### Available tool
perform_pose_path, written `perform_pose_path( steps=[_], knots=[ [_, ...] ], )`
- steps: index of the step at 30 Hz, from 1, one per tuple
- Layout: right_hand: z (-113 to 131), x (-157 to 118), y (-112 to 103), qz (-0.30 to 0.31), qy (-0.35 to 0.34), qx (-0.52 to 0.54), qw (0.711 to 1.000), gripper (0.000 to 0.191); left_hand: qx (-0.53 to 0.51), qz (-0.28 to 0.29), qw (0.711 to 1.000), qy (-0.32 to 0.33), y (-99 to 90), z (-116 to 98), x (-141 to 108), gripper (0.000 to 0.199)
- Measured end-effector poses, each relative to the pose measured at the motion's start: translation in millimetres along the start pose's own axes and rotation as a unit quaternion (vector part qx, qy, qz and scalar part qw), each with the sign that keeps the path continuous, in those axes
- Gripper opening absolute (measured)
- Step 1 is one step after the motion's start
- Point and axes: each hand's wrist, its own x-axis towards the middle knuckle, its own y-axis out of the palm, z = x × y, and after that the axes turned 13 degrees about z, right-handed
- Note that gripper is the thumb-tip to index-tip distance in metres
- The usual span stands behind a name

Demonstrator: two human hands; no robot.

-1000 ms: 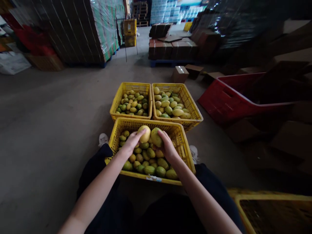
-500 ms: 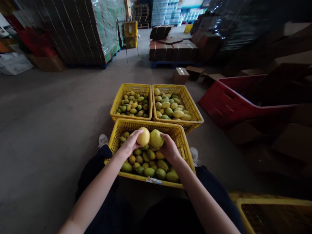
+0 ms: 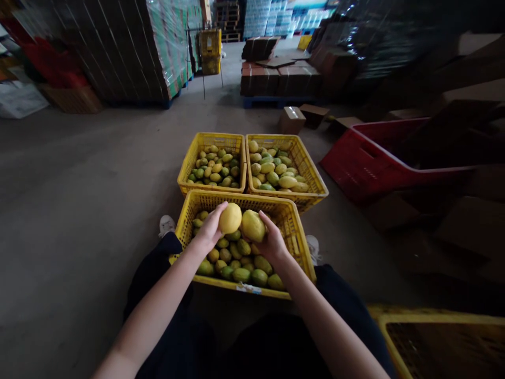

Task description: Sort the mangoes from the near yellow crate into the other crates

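Observation:
My left hand point(image 3: 213, 227) is closed round a smooth, round yellow fruit point(image 3: 230, 218). Close beside it, my right hand point(image 3: 273, 239) grips a yellow-green oval fruit point(image 3: 253, 226), fingers along its right side. Both fruits are held up over a yellow plastic crate point(image 3: 303, 247) standing between my feet. Inside that crate lie many green and yellowish oval fruits point(image 3: 241, 275), partly hidden under my hands. Beyond it, two more yellow crates stand side by side: the left crate point(image 3: 185, 171) has smaller greenish fruits, the right crate point(image 3: 313, 176) larger, yellower ones.
A red plastic bin point(image 3: 357, 163) stands at the right with cardboard around it. Behind the crates are a small carton point(image 3: 292, 120) and strapped cardboard stacks point(image 3: 259, 80) on a blue pallet. A wrapped pallet load point(image 3: 118, 50) rises at the left. Another yellow crate point(image 3: 434, 319) sits at lower right.
The two fruits are a little farther apart, and the right one is turned slightly in my fingers. Both hands keep their hold. The view has shifted slightly.

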Motion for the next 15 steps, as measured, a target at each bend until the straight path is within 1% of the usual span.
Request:
perform_pose_path(
  steps=[2,4,6,8,10,13,15],
  knots=[
    [1.6,1.1,0.6,0.013,0.005,0.017,1.000,0.037,-0.058,0.032,0.998,-0.017,0.7,-5.2,-2.3,0.039],
    [1.2,1.2,1.7,0.008,0.002,0.033,0.999,0.037,-0.106,0.059,0.992,-0.018,0.5,-8.7,-5.0,0.038],
    [-0.3,0.0,2.3,0.006,-0.018,0.037,0.999,0.038,-0.138,0.066,0.988,-0.011,0.4,-10.2,-7.2,0.036],
    [-1.3,-2.3,2.5,0.016,-0.048,0.033,0.998,0.036,-0.154,0.058,0.986,0.001,1.2,-10.4,-8.3,0.032],
    [0.0,-4.9,2.8,0.022,-0.058,0.045,0.997,0.034,-0.162,0.042,0.986,0.008,2.5,-10.4,-8.3,0.027],
    [6.2,-7.4,4.1,-0.005,-0.028,0.098,0.995,0.025,-0.176,0.014,0.984,-0.018,3.0,-10.5,-6.6,0.023],
    [10.8,-7.3,4.6,-0.041,0.000,0.138,0.990,0.020,-0.187,0.003,0.981,-0.054,1.7,-10.3,-5.7,0.028]
  ],
)
